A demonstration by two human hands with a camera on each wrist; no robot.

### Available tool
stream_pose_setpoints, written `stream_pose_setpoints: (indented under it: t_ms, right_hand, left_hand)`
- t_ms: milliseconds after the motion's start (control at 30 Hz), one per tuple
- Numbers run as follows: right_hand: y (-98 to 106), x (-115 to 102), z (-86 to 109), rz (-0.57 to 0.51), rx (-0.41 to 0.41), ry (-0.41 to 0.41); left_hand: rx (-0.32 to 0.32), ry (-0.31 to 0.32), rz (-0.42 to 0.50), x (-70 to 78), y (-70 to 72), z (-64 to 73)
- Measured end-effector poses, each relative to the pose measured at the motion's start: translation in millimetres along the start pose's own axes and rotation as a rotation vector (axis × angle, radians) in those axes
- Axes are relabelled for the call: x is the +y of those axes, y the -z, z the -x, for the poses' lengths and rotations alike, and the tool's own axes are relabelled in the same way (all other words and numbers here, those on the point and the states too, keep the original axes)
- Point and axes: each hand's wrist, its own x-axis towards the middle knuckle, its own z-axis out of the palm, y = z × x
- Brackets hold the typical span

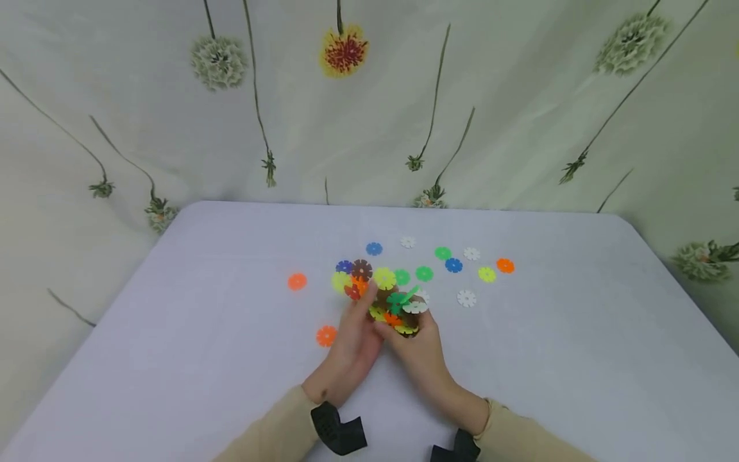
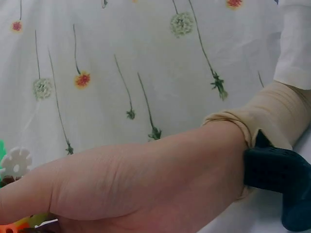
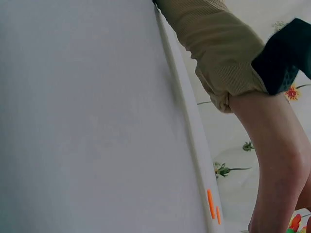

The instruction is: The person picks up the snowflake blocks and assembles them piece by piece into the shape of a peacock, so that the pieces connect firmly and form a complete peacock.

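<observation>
Both hands meet around a cluster of interlocking plastic snowflake discs [image 1: 397, 314] in yellow, brown, green, orange and white. My left hand [image 1: 355, 333] holds it from the left, thumb up along its side; the fingers behind are hidden. From the right, my right hand [image 1: 420, 353] grips the same cluster, its thumb across the near side. A green disc stands on edge at the top. In the left wrist view, a white disc [image 2: 17, 162] shows past the left hand [image 2: 121, 184]. Only the edge of the cluster appears beyond the right hand [image 3: 282, 189] in the right wrist view.
Loose discs lie on the white table [image 1: 173, 359]: an orange disc [image 1: 326, 335] beside the left hand, another orange disc [image 1: 297, 281] farther left, and several more behind and right, including a white disc [image 1: 466, 298]. A flower-printed cloth [image 1: 369, 115] hangs behind the table.
</observation>
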Motion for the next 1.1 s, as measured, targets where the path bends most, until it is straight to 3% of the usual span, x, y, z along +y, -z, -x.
stream_pose_setpoints:
  t_ms: [133, 200, 267, 533, 633, 767, 900, 1000, 1100]
  right_hand:
    - [1.5, -1.2, 7.1, -0.001, -0.028, 0.015]
    - [8.5, 0.4, 11.1, -0.016, -0.057, -0.006]
    - [18.3, 2.9, 14.8, -0.016, -0.088, -0.037]
    - [59.5, 3.7, 21.3, -0.021, -0.137, -0.175]
    - [74.5, -0.9, 10.7, 0.028, -0.114, -0.142]
    - [94.3, -6.7, -24.1, 0.246, -0.079, -0.042]
    - [109.8, -8.5, -67.3, 0.571, -0.086, 0.008]
    - [116.2, -7.2, -95.0, 0.804, -0.118, 0.013]
    - [117.8, -6.9, -114.8, 0.968, -0.174, -0.021]
  left_hand:
    - [0.027, 0.002, -0.022, -1.7, 6.6, -6.0]
    - [0.01, 0.013, -0.027, -1.8, 13.2, -7.8]
    - [-0.014, 0.033, -0.023, -1.3, 19.5, -7.8]
    - [-0.006, 0.134, -0.045, 0.5, 34.5, -9.6]
    - [0.008, 0.153, -0.082, 4.0, 38.2, -7.1]
    - [0.021, 0.153, -0.155, 8.7, 43.6, -2.4]
    - [0.002, 0.159, -0.235, 9.6, 45.4, -1.5]
    - [-0.028, 0.185, -0.27, 8.1, 44.1, -2.2]
    - [-0.052, 0.204, -0.314, 5.9, 42.4, -3.3]
